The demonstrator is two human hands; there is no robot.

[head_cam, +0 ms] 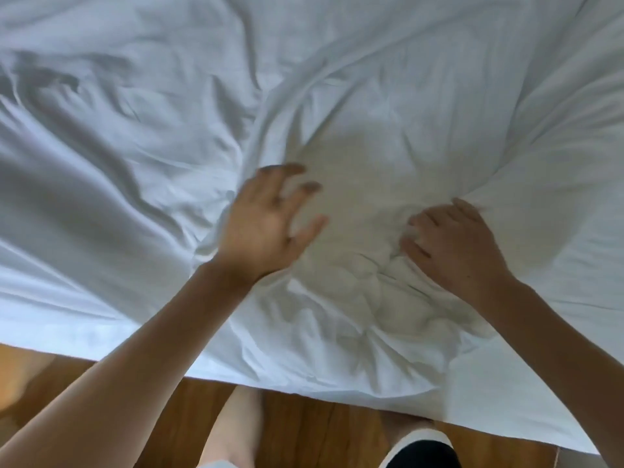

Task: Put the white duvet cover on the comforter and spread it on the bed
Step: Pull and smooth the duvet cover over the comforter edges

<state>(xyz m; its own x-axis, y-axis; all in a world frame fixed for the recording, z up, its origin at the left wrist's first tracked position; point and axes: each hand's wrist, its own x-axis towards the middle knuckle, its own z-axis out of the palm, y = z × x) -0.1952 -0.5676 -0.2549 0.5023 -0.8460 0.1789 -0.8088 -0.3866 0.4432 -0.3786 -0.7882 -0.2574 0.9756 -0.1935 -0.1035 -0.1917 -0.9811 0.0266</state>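
Observation:
The white duvet cover (141,136) lies wrinkled across the whole bed. A puffy bulge of the comforter (381,170) shows under the cover in the middle and right. My left hand (266,221) hovers just above the bulge's left side, fingers spread and blurred, holding nothing. My right hand (452,244) lies on the bunched cloth near the bed's front edge, its fingers curled into a fold of the cover and gripping it.
The bed's front edge (101,346) runs from lower left to lower right. Below it is a wooden floor (320,430). My bare leg (236,427) and a dark slipper (422,450) stand close to the edge.

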